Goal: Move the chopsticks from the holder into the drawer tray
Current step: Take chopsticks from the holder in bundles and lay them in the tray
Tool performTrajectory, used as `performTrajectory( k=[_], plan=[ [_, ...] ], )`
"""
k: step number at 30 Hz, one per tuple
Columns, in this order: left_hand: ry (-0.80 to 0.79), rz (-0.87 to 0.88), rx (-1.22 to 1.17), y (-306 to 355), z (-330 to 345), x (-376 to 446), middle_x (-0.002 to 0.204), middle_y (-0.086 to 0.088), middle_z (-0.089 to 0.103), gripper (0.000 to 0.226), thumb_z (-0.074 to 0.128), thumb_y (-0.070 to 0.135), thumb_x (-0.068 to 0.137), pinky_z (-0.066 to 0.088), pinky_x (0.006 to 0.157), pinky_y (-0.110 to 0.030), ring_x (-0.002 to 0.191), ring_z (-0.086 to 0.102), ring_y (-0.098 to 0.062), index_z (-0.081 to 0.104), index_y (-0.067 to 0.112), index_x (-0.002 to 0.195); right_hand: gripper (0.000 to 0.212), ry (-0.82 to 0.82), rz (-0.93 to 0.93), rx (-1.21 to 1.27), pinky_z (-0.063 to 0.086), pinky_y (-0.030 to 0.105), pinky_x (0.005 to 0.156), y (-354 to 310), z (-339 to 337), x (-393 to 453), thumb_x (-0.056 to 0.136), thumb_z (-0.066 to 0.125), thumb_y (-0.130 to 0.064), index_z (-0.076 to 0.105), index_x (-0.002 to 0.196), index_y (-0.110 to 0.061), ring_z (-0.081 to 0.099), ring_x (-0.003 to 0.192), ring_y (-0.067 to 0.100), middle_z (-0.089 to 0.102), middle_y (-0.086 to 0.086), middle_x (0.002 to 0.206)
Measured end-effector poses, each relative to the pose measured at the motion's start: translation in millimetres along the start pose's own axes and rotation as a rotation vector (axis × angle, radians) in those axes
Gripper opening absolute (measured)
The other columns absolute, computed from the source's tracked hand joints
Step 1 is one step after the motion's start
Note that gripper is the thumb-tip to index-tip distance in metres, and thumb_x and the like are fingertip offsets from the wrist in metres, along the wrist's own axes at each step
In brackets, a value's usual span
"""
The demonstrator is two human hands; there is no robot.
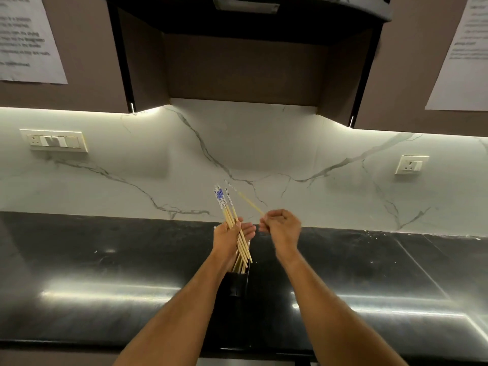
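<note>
A black holder [235,285] stands on the dark countertop [105,273] between my forearms, with a few bamboo chopstick ends showing at its mouth. My left hand [229,237] grips a bundle of chopsticks [229,211] with blue-and-white patterned tops, held above the holder and pointing up and left. Just to the right, my right hand [281,228] is closed on a single chopstick [250,203] that slants up to the left. The drawer tray is not in view.
A white marble backsplash [264,159] rises behind the counter, with a switch panel [54,141] at left and a socket [411,164] at right. Dark wall cabinets and a hood hang overhead, with paper sheets [26,38] taped on the doors.
</note>
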State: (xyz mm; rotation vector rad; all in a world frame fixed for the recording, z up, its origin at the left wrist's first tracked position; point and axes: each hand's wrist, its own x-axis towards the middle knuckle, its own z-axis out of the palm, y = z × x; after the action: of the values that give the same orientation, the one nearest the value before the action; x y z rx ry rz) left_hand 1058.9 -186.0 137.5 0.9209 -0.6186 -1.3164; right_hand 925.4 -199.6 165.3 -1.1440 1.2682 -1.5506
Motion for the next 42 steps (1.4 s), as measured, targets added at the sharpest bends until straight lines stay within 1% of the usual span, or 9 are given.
performTrajectory(
  k=[7, 13, 16, 18, 21, 26, 30, 35, 42],
  plan=[
    [0.051, 0.023, -0.027, 12, 19, -3, 0.098, -0.016, 0.079, 0.017, 0.052, 0.008, 0.104, 0.063, 0.068, -0.033, 0.095, 0.077, -0.028, 0.065, 0.003, 0.113, 0.011, -0.122, -0.024, -0.309, 0.065, 0.038, 0.067, 47, 8, -31, 0.089, 0.071, -0.007, 0.080, 0.086, -0.013, 0.075, 0.066, 0.013, 0.076, -0.001, 0.073],
    [0.090, 0.059, 0.139, 12, 10, -3, 0.095, -0.017, 0.078, 0.016, 0.050, 0.010, 0.105, 0.064, 0.076, -0.038, 0.086, 0.078, -0.029, 0.066, 0.006, 0.109, 0.014, -0.268, -0.031, -0.418, 0.065, 0.033, 0.069, 39, 10, -28, 0.092, 0.069, -0.005, 0.079, 0.084, -0.011, 0.075, 0.067, 0.014, 0.076, 0.001, 0.076],
    [0.080, 0.068, 0.218, 12, 2, -4, 0.089, -0.016, 0.076, 0.017, 0.052, 0.011, 0.104, 0.063, 0.069, -0.035, 0.078, 0.077, -0.024, 0.066, 0.002, 0.108, 0.011, -0.407, 0.014, -0.365, 0.065, 0.043, 0.071, 33, 3, -23, 0.095, 0.069, -0.015, 0.075, 0.097, -0.006, 0.077, 0.069, 0.022, 0.077, 0.009, 0.080],
    [0.029, 0.069, 0.236, 13, -5, -5, 0.087, -0.016, 0.077, 0.018, 0.053, 0.010, 0.104, 0.062, 0.067, -0.031, 0.077, 0.077, -0.024, 0.067, -0.001, 0.107, 0.031, -0.381, 0.000, -0.321, 0.065, 0.043, 0.073, 27, 0, -12, 0.090, 0.076, -0.017, 0.067, 0.117, -0.004, 0.077, 0.076, 0.022, 0.077, 0.010, 0.089],
    [-0.058, 0.054, 0.213, 14, -19, -7, 0.093, -0.019, 0.077, 0.018, 0.053, 0.007, 0.103, 0.062, 0.085, -0.040, 0.087, 0.077, -0.029, 0.069, -0.001, 0.106, 0.078, -0.392, -0.012, -0.258, 0.063, 0.035, 0.082, 13, 4, 8, 0.081, 0.083, -0.009, 0.041, 0.146, -0.018, 0.075, 0.093, 0.019, 0.069, 0.009, 0.116],
    [-0.235, 0.026, 0.316, 13, -42, -12, 0.101, -0.021, 0.075, 0.021, 0.053, 0.007, 0.103, 0.060, 0.090, -0.043, 0.095, 0.075, -0.032, 0.064, -0.004, 0.116, 0.096, -0.513, -0.076, -0.166, 0.063, 0.042, 0.085, -19, 19, 25, 0.087, 0.076, -0.004, 0.019, 0.158, -0.034, 0.075, 0.098, 0.026, 0.062, 0.011, 0.128],
    [-0.335, -0.009, 0.374, 13, -51, -14, 0.105, -0.025, 0.073, 0.022, 0.054, 0.008, 0.102, 0.059, 0.091, -0.044, 0.097, 0.074, -0.033, 0.065, -0.003, 0.117, 0.096, -0.598, -0.138, -0.282, 0.064, 0.036, 0.079, -31, 27, 24, 0.086, 0.075, 0.002, 0.020, 0.160, -0.027, 0.075, 0.094, 0.027, 0.061, 0.012, 0.124],
    [-0.405, -0.064, 0.408, 14, -56, -16, 0.105, -0.022, 0.073, 0.023, 0.053, 0.009, 0.103, 0.060, 0.090, -0.041, 0.097, 0.074, -0.032, 0.064, -0.002, 0.120, 0.088, -0.586, -0.191, -0.325, 0.063, 0.045, 0.083, -26, 34, 25, 0.086, 0.073, 0.007, 0.029, 0.157, -0.021, 0.077, 0.090, 0.025, 0.071, 0.017, 0.115],
    [-0.467, -0.105, 0.425, 20, -64, -16, 0.104, -0.021, 0.073, 0.025, 0.049, 0.009, 0.104, 0.058, 0.095, -0.045, 0.098, 0.073, -0.031, 0.063, -0.002, 0.121, 0.077, -0.578, -0.220, -0.380, 0.063, 0.042, 0.083, -24, 40, 24, 0.082, 0.078, 0.006, 0.046, 0.149, -0.013, 0.076, 0.091, 0.024, 0.072, 0.015, 0.114]
  ],
)
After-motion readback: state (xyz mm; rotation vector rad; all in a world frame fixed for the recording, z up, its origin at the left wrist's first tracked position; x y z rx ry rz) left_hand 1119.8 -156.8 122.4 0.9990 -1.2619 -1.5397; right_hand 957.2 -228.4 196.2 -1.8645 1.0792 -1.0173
